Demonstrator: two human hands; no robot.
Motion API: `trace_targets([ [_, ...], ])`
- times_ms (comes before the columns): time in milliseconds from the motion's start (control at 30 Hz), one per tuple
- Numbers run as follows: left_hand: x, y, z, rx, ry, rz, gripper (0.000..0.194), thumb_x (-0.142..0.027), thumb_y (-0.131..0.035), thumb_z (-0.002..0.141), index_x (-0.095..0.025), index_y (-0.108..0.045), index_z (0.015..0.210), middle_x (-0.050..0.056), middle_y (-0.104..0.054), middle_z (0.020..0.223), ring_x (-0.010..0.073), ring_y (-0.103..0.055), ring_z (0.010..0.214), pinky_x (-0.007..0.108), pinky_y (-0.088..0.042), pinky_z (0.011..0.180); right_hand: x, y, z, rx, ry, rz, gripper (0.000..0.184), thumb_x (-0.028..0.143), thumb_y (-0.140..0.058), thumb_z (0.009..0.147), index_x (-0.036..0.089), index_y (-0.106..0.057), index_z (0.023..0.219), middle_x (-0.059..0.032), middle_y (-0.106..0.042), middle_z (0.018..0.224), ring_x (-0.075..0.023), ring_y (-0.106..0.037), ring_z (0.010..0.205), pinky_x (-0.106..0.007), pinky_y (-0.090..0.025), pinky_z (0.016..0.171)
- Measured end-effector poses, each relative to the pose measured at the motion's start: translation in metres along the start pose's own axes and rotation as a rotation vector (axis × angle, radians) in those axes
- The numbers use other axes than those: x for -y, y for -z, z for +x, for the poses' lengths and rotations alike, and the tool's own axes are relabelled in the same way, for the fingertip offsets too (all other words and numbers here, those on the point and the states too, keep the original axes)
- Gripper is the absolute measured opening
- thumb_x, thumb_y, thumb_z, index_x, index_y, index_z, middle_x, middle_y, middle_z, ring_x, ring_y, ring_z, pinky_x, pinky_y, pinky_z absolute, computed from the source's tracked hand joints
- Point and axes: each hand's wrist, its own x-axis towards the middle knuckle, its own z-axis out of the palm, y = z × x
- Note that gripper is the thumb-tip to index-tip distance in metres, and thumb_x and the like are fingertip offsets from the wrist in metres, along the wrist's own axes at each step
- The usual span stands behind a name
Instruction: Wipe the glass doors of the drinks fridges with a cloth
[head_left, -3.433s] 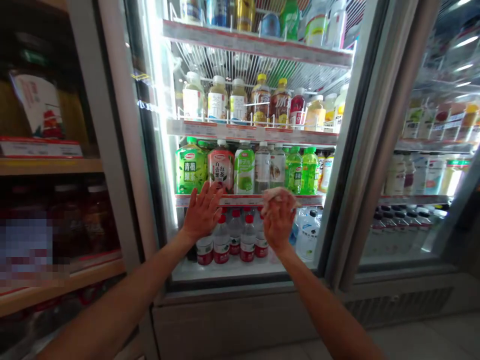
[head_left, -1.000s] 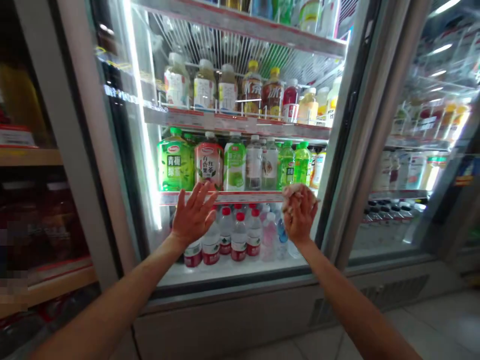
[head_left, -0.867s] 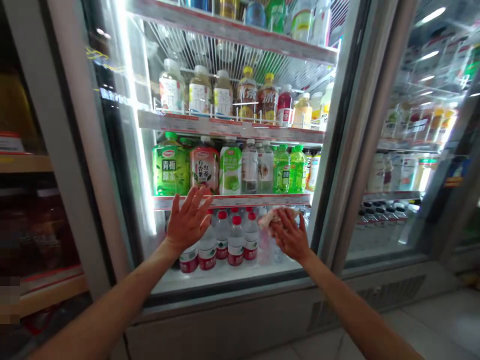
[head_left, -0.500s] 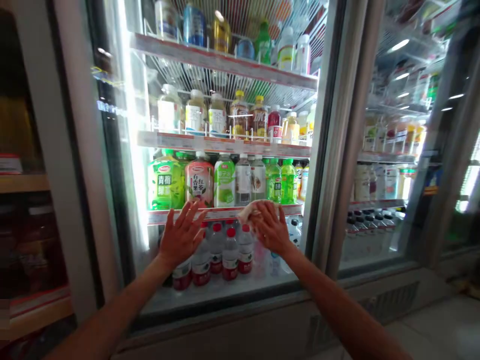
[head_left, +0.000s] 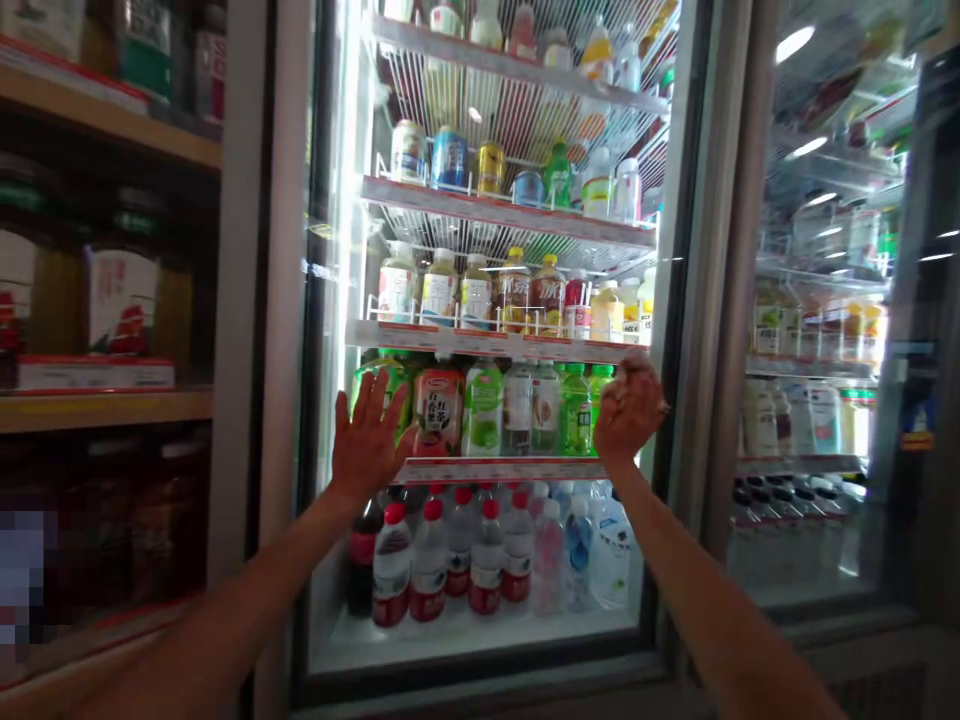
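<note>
A glass fridge door [head_left: 480, 640] stands in front of me, with lit shelves of drinks behind it. My left hand [head_left: 367, 440] is spread at the left of the pane, its palm toward the glass, fingers apart and holding nothing. At the pane's right side, my right hand [head_left: 630, 410] is closed around a crumpled pale cloth [head_left: 636, 366], whose edges stick out above and beside the fingers. Whether each palm presses the glass is hard to tell. Green and red tea bottles [head_left: 438, 410] show behind the glass between my hands.
Red-capped bottles [head_left: 487, 560] stand on the fridge's bottom level. A metal door frame [head_left: 720, 300] divides this door from another lit fridge [head_left: 810, 430] on the right. Wooden shelves [head_left: 112, 405] with bottles stand at the left.
My right hand with the cloth has moved right and up across the pane, toward its right edge. My left hand stays spread. The view has tilted up and turned left, showing more upper shelves.
</note>
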Motion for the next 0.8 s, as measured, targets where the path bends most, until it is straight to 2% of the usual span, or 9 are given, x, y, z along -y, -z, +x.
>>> trace_targets([
  [67, -0.003, 0.0, -0.003, -0.002, 0.002, -0.012, 0.07, -0.035, -0.049, 0.085, -0.028, -0.01, 0.143, 0.008, -0.013, 0.15, 0.027, -0.013, 0.138, 0.052, -0.008, 0.111, 0.019, -0.007, 0.006, -0.075, -0.094, 0.015, 0.05, 0.026, -0.034, 0.083, 0.016, -0.039, 0.133, -0.0163, -0.043, 0.135, -0.0308, -0.031, 0.131, -0.061, -0.026, 0.1],
  [233, -0.001, 0.008, 0.0, -0.005, -0.012, -0.028, 0.07, -0.036, -0.049, 0.085, -0.026, -0.011, 0.143, 0.01, -0.017, 0.149, 0.0268, -0.015, 0.137, 0.051, -0.009, 0.111, 0.069, -0.001, -0.01, 0.329, 0.705, 0.194, 0.046, 0.031, -0.043, 0.081, 0.029, -0.045, 0.127, -0.003, -0.039, 0.141, -0.0254, -0.026, 0.135, -0.05, -0.02, 0.109],
  [300, 0.01, 0.014, 0.007, 0.023, -0.039, -0.04, 0.07, -0.037, -0.05, 0.084, -0.026, -0.014, 0.143, 0.01, -0.022, 0.147, 0.0257, -0.018, 0.137, 0.049, -0.01, 0.112, 0.066, -0.003, -0.002, 0.261, 0.557, 0.13, 0.045, 0.032, -0.041, 0.082, 0.025, -0.047, 0.126, -0.0056, -0.042, 0.138, -0.0273, -0.031, 0.132, -0.052, -0.02, 0.108],
  [400, 0.034, 0.019, 0.021, 0.016, -0.036, -0.05, 0.068, -0.036, -0.05, 0.085, -0.026, -0.015, 0.143, 0.009, -0.024, 0.147, 0.0244, -0.019, 0.137, 0.047, -0.01, 0.112, 0.069, -0.013, 0.018, 0.014, 0.037, -0.008, 0.051, 0.029, -0.035, 0.084, 0.015, -0.038, 0.133, -0.0153, -0.042, 0.137, -0.0319, -0.033, 0.13, -0.06, -0.022, 0.102],
  [467, 0.048, 0.02, 0.028, -0.012, -0.003, -0.054, 0.069, -0.035, -0.049, 0.085, -0.024, -0.012, 0.143, 0.011, -0.022, 0.147, 0.0252, -0.017, 0.137, 0.049, -0.009, 0.112, 0.091, -0.017, 0.02, 0.019, 0.043, -0.001, 0.053, 0.028, -0.034, 0.085, 0.016, -0.033, 0.136, -0.0158, -0.038, 0.139, -0.0312, -0.027, 0.133, -0.061, -0.022, 0.102],
  [600, 0.059, 0.022, 0.03, 0.018, 0.015, -0.107, 0.068, -0.035, -0.048, 0.086, -0.022, -0.013, 0.143, 0.012, -0.02, 0.148, 0.026, -0.015, 0.137, 0.051, -0.009, 0.111, 0.135, -0.014, 0.005, 0.357, 0.595, 0.099, 0.047, 0.033, -0.042, 0.082, 0.029, -0.043, 0.129, -0.0033, -0.037, 0.142, -0.0242, -0.025, 0.135, -0.051, -0.02, 0.109],
  [667, 0.059, 0.024, 0.028, 0.037, 0.007, -0.146, 0.067, -0.035, -0.048, 0.086, -0.021, -0.015, 0.143, 0.012, -0.02, 0.147, 0.0261, -0.014, 0.138, 0.051, -0.009, 0.111, 0.138, -0.016, 0.01, 0.29, 0.446, 0.049, 0.046, 0.032, -0.038, 0.083, 0.027, -0.043, 0.129, -0.005, -0.041, 0.139, -0.0239, -0.03, 0.133, -0.053, -0.021, 0.107],
  [767, 0.059, 0.028, 0.026, 0.042, -0.01, -0.192, 0.067, -0.034, -0.048, 0.086, -0.019, -0.016, 0.142, 0.014, -0.021, 0.147, 0.0268, -0.014, 0.138, 0.053, -0.009, 0.111, 0.142, -0.021, 0.024, 0.007, -0.02, -0.092, 0.051, 0.023, -0.026, 0.085, 0.012, -0.035, 0.133, -0.0185, -0.042, 0.134, -0.0291, -0.032, 0.13, -0.062, -0.023, 0.1],
  [800, 0.059, 0.029, 0.026, 0.034, -0.012, -0.203, 0.067, -0.034, -0.048, 0.086, -0.018, -0.017, 0.142, 0.014, -0.021, 0.147, 0.0269, -0.014, 0.138, 0.053, -0.009, 0.111, 0.15, -0.022, 0.025, -0.017, -0.049, -0.109, 0.051, 0.021, -0.025, 0.085, 0.011, -0.034, 0.133, -0.0202, -0.043, 0.134, -0.0297, -0.032, 0.13, -0.061, -0.024, 0.099],
])
